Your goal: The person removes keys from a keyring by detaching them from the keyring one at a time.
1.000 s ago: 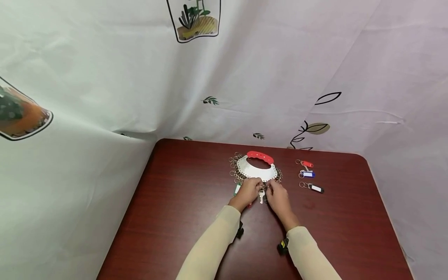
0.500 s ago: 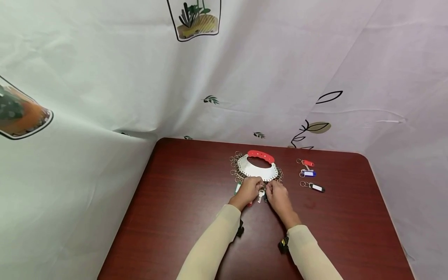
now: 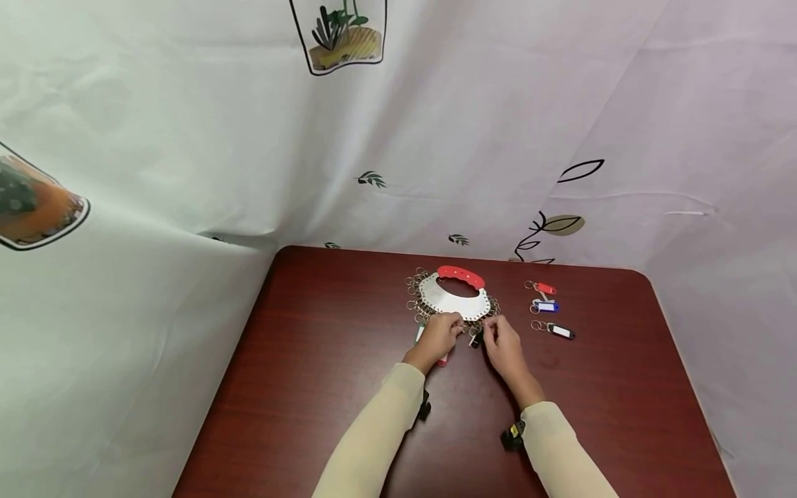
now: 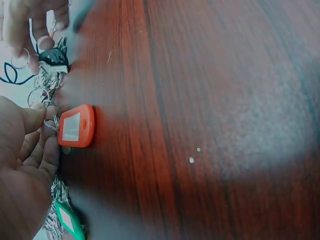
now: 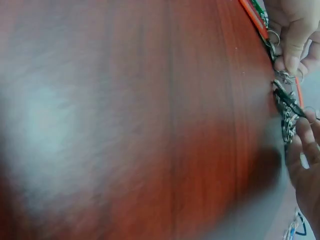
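Note:
A white curved plate (image 3: 457,302) with a red handle (image 3: 461,277) lies on the table, its lower rim hung with several metal rings and keys. My left hand (image 3: 441,335) is at that rim; in the left wrist view its thumb and fingertips pinch a small key ring (image 4: 39,97), next to a red key tag (image 4: 76,126). A green key tag (image 4: 70,220) hangs nearby. Just to the right, my right hand (image 3: 506,344) holds a thin ring (image 5: 312,114) between its fingertips. Close to it is a black key tag (image 3: 477,339). Fingers partly hide the rings.
To the right on the brown table (image 3: 311,387) lie a red key tag (image 3: 545,288), a blue key tag (image 3: 547,306) and a black key tag (image 3: 561,332), with rings. A patterned white cloth (image 3: 436,138) hangs behind the table.
My right hand has moved slightly right, away from the left hand. The key that showed between the hands is no longer visible there; the black tag shows instead. The left hand has stayed nearly still.

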Demonstrator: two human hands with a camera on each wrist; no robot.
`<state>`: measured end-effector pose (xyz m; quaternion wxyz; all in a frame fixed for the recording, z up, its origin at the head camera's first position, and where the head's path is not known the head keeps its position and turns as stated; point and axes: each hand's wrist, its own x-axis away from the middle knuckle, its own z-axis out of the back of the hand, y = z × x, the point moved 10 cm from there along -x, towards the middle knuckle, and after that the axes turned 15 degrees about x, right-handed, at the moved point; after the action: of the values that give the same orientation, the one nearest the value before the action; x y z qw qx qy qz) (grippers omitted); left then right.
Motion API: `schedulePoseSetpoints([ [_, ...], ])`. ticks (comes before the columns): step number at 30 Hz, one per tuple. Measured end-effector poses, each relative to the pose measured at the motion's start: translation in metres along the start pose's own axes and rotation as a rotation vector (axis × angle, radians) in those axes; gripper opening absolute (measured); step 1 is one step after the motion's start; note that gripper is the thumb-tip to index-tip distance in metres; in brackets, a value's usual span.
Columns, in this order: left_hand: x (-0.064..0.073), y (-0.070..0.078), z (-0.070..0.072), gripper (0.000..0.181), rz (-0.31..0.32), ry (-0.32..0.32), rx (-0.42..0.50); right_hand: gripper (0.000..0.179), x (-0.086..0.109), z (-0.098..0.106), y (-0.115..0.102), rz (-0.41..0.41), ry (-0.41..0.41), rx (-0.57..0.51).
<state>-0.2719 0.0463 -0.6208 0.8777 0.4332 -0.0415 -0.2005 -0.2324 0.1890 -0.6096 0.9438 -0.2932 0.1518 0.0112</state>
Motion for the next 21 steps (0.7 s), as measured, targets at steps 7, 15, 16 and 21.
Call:
schedulePoseSetpoints([
  [7, 0.001, 0.000, 0.003, 0.013, -0.002, 0.013, 0.026, 0.009, 0.002, 0.017, 0.016, -0.158, -0.036, -0.203],
  [15, 0.001, 0.000, 0.002, 0.012, 0.014, 0.000, 0.038, 0.009, -0.005, 0.043, 0.039, -0.080, -0.064, -0.164],
  [16, 0.001, 0.000, 0.002, 0.011, 0.015, -0.002, 0.038, 0.008, -0.005, 0.046, 0.042, -0.058, -0.080, -0.088],
  [21, 0.002, 0.001, 0.004, 0.012, 0.014, 0.003, 0.045, 0.005, -0.002, 0.056, 0.052, 0.149, -0.159, 0.256],
])
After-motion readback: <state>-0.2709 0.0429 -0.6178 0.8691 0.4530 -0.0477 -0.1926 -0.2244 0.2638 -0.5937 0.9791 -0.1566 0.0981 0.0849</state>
